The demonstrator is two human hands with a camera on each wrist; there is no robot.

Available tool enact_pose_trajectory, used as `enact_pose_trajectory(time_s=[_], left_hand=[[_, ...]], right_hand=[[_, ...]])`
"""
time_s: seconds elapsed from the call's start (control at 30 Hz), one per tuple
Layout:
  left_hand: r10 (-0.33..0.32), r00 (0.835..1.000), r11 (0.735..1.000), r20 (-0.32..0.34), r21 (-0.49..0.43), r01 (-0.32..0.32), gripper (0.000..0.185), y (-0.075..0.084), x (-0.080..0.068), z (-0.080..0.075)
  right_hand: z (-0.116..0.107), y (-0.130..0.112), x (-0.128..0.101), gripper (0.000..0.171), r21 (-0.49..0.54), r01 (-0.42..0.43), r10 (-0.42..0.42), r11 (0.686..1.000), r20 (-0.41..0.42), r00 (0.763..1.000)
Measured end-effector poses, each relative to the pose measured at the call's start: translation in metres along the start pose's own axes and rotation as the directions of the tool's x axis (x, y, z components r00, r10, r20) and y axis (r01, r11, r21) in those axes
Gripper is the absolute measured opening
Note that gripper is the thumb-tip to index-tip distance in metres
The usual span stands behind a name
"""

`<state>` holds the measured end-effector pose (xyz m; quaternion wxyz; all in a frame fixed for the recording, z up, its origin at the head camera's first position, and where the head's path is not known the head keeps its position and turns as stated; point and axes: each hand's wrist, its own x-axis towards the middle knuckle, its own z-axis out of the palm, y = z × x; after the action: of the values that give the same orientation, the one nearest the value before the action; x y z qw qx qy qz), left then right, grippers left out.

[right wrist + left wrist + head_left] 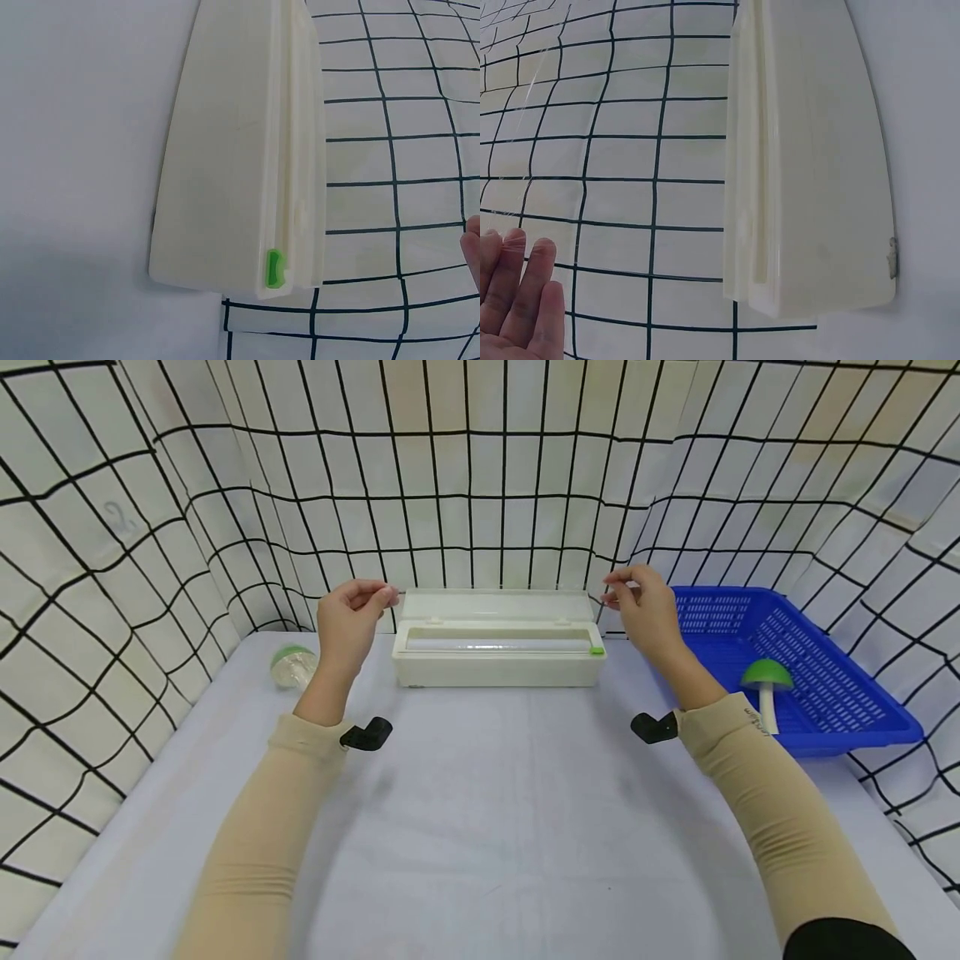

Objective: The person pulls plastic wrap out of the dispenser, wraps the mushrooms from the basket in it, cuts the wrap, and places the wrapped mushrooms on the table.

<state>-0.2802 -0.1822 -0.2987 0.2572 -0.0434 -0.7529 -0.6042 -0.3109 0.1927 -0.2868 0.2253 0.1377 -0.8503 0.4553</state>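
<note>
— What do your hands have?

— A sheet of film (570,112). My left hand (351,614) pinches one corner of it between thumb and fingertips, and my right hand (643,606) pinches the other corner the same way. Both are raised above the table (480,827), level with the top of the lid (497,605).

— Where is the film itself?

— Stretched between my hands, over the dispenser (498,652). It is nearly invisible from the head view; from the left wrist I see it as a faint sheen across the grid wall, with my fingers (525,292) at the lower left edge.

— And the dispenser?

— At the back of the table, near the grid wall (480,485), lying lengthwise between my hands. Its lid stands open, and the roll (495,644) shows in the slot. A green slider (274,268) sits at its right end.

— What else is around?

— A green-capped jar (292,665) lies left of the dispenser, just beside my left wrist. A blue basket (825,635) stands to the right, with a green-headed mushroom (767,689) inside it.
</note>
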Motion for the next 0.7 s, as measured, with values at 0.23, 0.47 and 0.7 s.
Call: enact_pose_trajectory(time_s=[0.23, 0.47, 0.7], left_hand=[[-0.003, 1.000, 1.000, 0.003, -0.021, 0.003, 0.024, 0.005, -0.004, -0.002], [-0.016, 1.000, 0.999, 0.019, -0.042, 0.017, 0.025, 0.008, -0.007, -0.006], [-0.009, 1.000, 0.999, -0.001, -0.051, 0.009, 0.026, 0.017, -0.012, -0.009]], right_hand=[[-0.004, -0.003, -0.001, 0.020, -0.024, 0.034, -0.034, 0.999, 0.003, 0.999], [-0.007, -0.007, -0.001, 0.018, -0.008, 0.067, -0.067, 0.998, -0.019, 0.998], [-0.011, -0.013, -0.007, 0.019, 0.000, 0.094, -0.094, 0.996, -0.011, 0.996]])
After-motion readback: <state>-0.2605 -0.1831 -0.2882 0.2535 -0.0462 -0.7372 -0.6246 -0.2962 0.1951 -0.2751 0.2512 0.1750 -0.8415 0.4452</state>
